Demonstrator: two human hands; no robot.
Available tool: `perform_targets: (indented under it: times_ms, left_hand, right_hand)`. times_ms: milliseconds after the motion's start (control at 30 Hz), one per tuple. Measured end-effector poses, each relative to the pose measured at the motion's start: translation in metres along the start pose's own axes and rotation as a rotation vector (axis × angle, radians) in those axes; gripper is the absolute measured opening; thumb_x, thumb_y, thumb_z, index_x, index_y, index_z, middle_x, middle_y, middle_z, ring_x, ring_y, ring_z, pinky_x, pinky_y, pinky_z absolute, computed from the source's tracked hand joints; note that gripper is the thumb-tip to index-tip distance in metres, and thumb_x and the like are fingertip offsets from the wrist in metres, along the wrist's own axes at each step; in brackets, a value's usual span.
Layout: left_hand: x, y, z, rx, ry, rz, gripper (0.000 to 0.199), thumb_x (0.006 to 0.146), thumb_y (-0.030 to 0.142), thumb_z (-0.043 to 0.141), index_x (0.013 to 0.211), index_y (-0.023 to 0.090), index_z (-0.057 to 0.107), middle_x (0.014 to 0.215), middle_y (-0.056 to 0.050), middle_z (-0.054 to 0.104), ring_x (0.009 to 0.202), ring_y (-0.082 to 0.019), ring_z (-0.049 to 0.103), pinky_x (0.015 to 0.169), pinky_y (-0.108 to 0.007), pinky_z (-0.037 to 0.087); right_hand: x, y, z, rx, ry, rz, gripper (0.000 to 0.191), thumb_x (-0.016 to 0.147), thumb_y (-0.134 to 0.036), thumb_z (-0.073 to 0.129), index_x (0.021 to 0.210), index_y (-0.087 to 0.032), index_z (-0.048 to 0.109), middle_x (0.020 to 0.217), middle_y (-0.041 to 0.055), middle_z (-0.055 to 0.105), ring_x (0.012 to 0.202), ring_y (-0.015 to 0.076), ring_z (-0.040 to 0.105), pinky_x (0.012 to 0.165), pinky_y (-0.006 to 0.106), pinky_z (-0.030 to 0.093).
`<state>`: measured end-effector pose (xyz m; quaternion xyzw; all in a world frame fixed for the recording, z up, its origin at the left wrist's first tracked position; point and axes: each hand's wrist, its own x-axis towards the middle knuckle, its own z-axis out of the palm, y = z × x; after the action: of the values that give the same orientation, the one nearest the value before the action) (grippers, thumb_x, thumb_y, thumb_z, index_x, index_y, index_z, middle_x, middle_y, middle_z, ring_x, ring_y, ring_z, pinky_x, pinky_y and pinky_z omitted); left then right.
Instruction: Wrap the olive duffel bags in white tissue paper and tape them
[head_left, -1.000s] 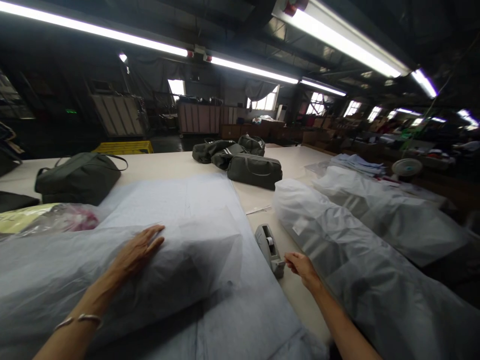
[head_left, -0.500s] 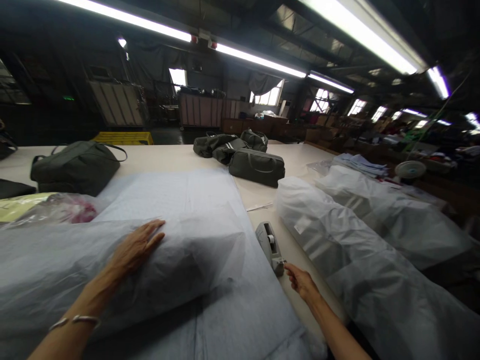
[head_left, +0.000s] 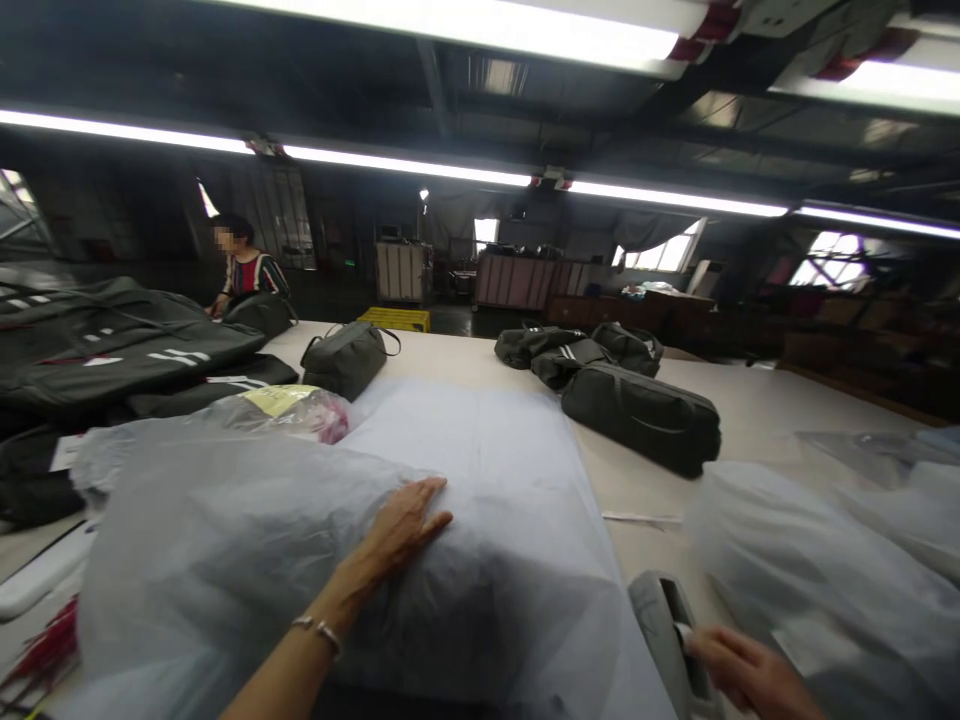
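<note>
My left hand (head_left: 401,530) lies on a bulky package wrapped in whitish translucent sheeting (head_left: 217,530). Its fingers are stretched out and the palm faces down, and something dark shows through the wrap. To the right, a grey tape dispenser (head_left: 651,622) stands on the table beside the sheeting. My right hand (head_left: 739,668) is closed in a pinch at the dispenser's white roll (head_left: 682,632), by its tape; the strip itself is hardly visible. Pale sheeting (head_left: 480,430) stretches over the table beyond the package.
Dark duffel bags (head_left: 637,405) sit across the table, with more bags (head_left: 120,340) piled at left. A clear bag with a yellow label (head_left: 277,400) lies behind the package. Wrapped bundles (head_left: 832,570) line the right side. A person (head_left: 251,270) is at the far left.
The view has swung left, so things appear farther right. My right hand has moved from the dispenser's near end up beside its roll. My left hand stays spread on the package.
</note>
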<state>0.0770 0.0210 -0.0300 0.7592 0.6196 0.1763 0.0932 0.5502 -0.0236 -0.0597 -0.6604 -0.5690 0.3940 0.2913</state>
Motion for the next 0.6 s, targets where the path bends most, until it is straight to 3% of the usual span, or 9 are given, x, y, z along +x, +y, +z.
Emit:
perform_targets:
  times_ms: [167, 267, 333, 433, 500, 600]
  left_hand:
    - [-0.001, 0.003, 0.001, -0.032, -0.005, -0.101, 0.067, 0.090, 0.049, 0.048, 0.146, 0.014, 0.036, 0.146, -0.014, 0.048, 0.135, -0.028, 0.044, 0.114, -0.043, 0.032]
    - [-0.002, 0.003, 0.001, -0.087, 0.004, -0.095, 0.073, 0.089, 0.048, 0.050, 0.150, 0.015, 0.027, 0.145, -0.014, 0.049, 0.134, -0.028, 0.045, 0.114, -0.044, 0.032]
    - [-0.003, 0.003, 0.002, -0.114, 0.004, -0.098, 0.075, 0.089, 0.047, 0.052, 0.151, 0.016, 0.024, 0.145, -0.013, 0.049, 0.135, -0.029, 0.044, 0.114, -0.045, 0.030]
    - [-0.005, 0.002, 0.005, -0.130, 0.003, -0.114, 0.076, 0.088, 0.045, 0.054, 0.152, 0.018, 0.023, 0.146, -0.012, 0.049, 0.137, -0.030, 0.041, 0.115, -0.048, 0.030]
    - [-0.006, 0.001, 0.008, -0.130, 0.007, -0.114, 0.078, 0.087, 0.045, 0.056, 0.152, 0.019, 0.022, 0.146, -0.011, 0.049, 0.137, -0.030, 0.041, 0.114, -0.048, 0.031]
    - [-0.008, -0.002, 0.013, -0.107, 0.030, -0.095, 0.078, 0.086, 0.045, 0.058, 0.152, 0.020, 0.024, 0.147, -0.012, 0.046, 0.136, -0.030, 0.042, 0.114, -0.048, 0.034]
  right_hand:
    - [0.063, -0.193, 0.061, -0.086, -0.539, -0.249, 0.026, 0.065, -0.043, 0.070, 0.065, -0.017, 0.065, 0.055, -0.0019, 0.056, 0.054, 0.0097, 0.045, 0.053, 0.024, 0.034]
    - [0.109, -0.266, 0.117, -0.251, -0.847, -0.331, 0.031, 0.060, -0.044, 0.077, 0.066, -0.016, 0.066, 0.055, -0.0034, 0.057, 0.054, 0.0081, 0.044, 0.052, 0.022, 0.030]
    - [0.140, -0.291, 0.155, -0.432, -0.992, -0.329, 0.036, 0.055, -0.047, 0.081, 0.067, -0.017, 0.067, 0.057, -0.0041, 0.058, 0.056, 0.0083, 0.045, 0.053, 0.022, 0.030]
    - [0.177, -0.307, 0.204, -0.734, -1.124, -0.295, 0.043, 0.045, -0.051, 0.085, 0.065, -0.018, 0.067, 0.058, -0.0048, 0.059, 0.060, 0.0098, 0.048, 0.057, 0.023, 0.034]
    - [0.192, -0.310, 0.226, -0.887, -1.187, -0.275, 0.046, 0.039, -0.052, 0.087, 0.063, -0.019, 0.066, 0.059, -0.0053, 0.059, 0.063, 0.0108, 0.050, 0.060, 0.024, 0.036]
    - [0.205, -0.308, 0.240, -0.953, -1.261, -0.258, 0.049, 0.039, -0.054, 0.088, 0.066, -0.019, 0.067, 0.062, -0.0057, 0.060, 0.069, 0.0124, 0.054, 0.066, 0.025, 0.038]
